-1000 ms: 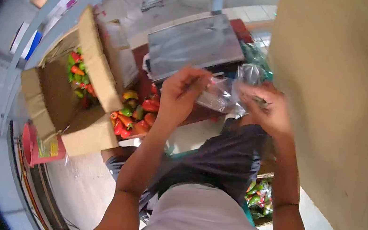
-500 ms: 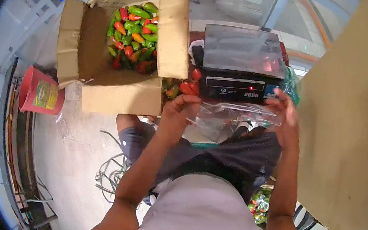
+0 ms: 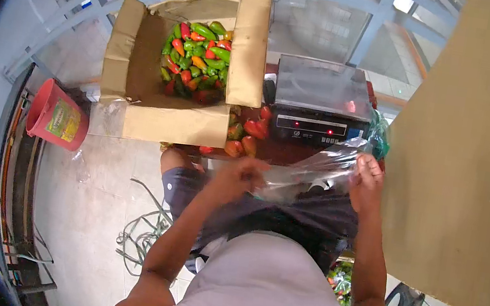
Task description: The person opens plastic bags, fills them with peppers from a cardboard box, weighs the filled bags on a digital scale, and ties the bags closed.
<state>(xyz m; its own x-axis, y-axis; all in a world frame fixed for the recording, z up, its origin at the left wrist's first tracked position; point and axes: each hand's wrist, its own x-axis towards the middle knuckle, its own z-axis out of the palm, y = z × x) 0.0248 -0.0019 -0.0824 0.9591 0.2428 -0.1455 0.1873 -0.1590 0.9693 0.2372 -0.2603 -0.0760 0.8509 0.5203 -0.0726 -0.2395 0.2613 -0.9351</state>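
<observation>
A clear plastic bag stretches between my two hands above my lap. My right hand pinches the bag's upper right end, fingers closed, just below the scale. At the bag's other end, my left hand is blurred by motion, its fingers bent onto the plastic. Behind the bag stands a black digital scale with red lights and a flat top plate. Several red peppers lie left of the scale, near my left hand. Further left, a cardboard box holds green, red and orange peppers.
A tall cardboard panel borders my right side. Green plastic hangs beside the scale. On the left are a red bucket and tangled green strapping on the floor. More peppers sit low by my right arm.
My right hand has gone from spread fingers to a pinch on the bag. The bag now slants up to the right, and my left hand is lower relative to the scale. The view has shifted.
</observation>
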